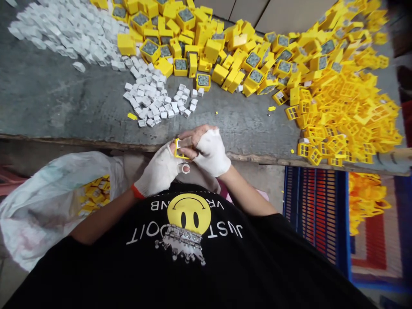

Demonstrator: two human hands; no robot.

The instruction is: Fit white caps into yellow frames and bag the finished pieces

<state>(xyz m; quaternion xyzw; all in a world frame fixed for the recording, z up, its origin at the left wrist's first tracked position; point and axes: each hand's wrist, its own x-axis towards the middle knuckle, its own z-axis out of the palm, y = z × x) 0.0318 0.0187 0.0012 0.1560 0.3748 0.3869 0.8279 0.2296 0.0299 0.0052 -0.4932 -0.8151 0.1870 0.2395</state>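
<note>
At the table's front edge, my left hand (160,170), in a white fingerless glove with an orange cuff, grips a small yellow plastic frame (177,153). My right hand (210,150), gloved the same way, has its fingers closed over the frame's right side. A bit of white shows in the frame's upper opening; the fingers hide much of the rest. Just beyond my hands lies a loose spread of small white plastic caps (151,96). To the right is a heap of similar yellow frames (347,116).
Yellow blocks with grey faces (212,49) are piled along the back of the grey table (96,103). Larger white pieces (69,28) cover the back left. Below the edge are a white sack (28,214) holding yellow parts and a blue crate (346,240).
</note>
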